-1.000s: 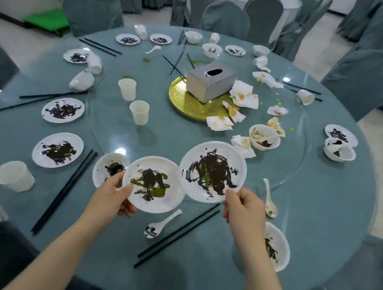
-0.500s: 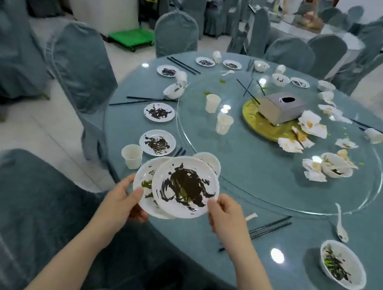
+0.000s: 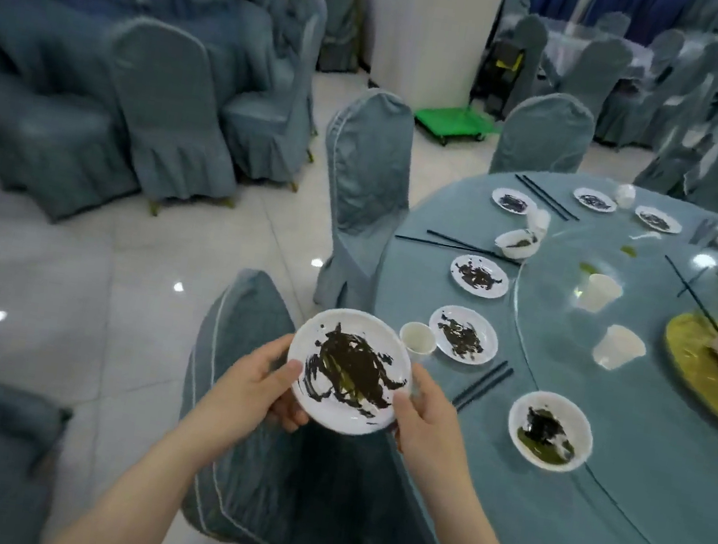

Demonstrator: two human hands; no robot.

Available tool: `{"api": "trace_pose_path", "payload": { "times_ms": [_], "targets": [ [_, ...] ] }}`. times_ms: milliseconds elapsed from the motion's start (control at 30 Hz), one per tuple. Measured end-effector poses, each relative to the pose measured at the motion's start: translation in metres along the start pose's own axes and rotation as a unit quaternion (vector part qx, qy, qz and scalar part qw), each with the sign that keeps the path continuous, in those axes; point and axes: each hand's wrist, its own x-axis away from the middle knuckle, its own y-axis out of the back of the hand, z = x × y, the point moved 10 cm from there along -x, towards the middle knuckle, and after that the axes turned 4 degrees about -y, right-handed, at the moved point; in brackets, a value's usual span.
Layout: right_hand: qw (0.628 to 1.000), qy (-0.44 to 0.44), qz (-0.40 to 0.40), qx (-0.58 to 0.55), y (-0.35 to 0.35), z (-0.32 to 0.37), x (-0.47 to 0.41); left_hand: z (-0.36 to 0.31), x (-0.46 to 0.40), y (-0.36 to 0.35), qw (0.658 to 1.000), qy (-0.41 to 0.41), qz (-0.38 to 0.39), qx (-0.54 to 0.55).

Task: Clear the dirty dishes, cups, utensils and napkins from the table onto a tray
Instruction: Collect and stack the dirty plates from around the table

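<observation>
Holding a dirty plate (image 3: 349, 370) at lower centre of frame, off the table edge & above a covered chair (image 3: 236, 393): left hand (image 3: 258, 385) grips its left rim, right hand (image 3: 424, 416) grips the right rim, thumbs on top. Table (image 3: 659, 526) at right w/ a bowl (image 3: 550, 431), cup (image 3: 417, 337), chopsticks (image 3: 482, 383), more plates.

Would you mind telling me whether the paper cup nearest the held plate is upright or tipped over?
Upright. The paper cup stands on the table with its round mouth facing up, beside a dirty plate.
</observation>
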Motion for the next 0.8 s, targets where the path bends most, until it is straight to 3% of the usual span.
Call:
{"api": "trace_pose_path", "payload": {
  "times_ms": [233,467,800],
  "targets": [
    [0.997,0.019,0.072,0.021,-0.063,0.019,-0.032,0.008,0.016,0.078,0.990,0.007,-0.139,0.005],
    [0.998,0.015,0.056,0.019,-0.114,0.038,-0.066,0.029,0.017,0.201,0.963,0.002,-0.263,0.059],
    [0.989,-0.054,-0.092,-0.101,-0.186,0.054,-0.116,0.015,-0.047,0.370,0.968,-0.043,-0.242,0.054]
  ]
}}
